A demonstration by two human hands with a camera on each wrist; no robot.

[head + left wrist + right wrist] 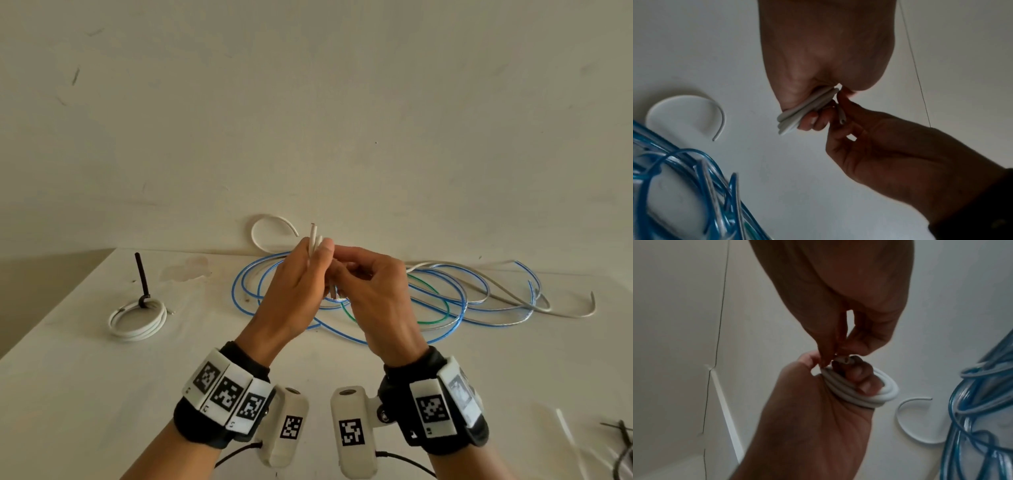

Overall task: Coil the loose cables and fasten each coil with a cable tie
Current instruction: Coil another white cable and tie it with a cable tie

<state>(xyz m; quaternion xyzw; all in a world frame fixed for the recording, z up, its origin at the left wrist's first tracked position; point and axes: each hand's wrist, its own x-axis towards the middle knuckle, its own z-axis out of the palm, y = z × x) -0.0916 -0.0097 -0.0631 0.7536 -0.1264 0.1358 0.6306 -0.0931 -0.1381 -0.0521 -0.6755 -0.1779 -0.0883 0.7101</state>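
My left hand (308, 263) is raised above the table and grips a small white cable coil (313, 240) of a few turns, fingers curled through it. In the left wrist view the coil (805, 112) sticks out below the fist; in the right wrist view the coil (863, 394) wraps around the fingers. My right hand (342, 270) pinches the coil's loose end (844, 361) between thumb and fingertips, right against the left hand. A finished white coil (137, 320) with an upright black cable tie (142, 277) lies on the table at left.
A tangle of blue cables (376, 301) with a green cable (435, 305) and a grey cable (513, 291) spreads over the table behind my hands. A short curved white cable piece (270, 228) lies by the wall. Loose cable ties (616, 442) lie at the lower right.
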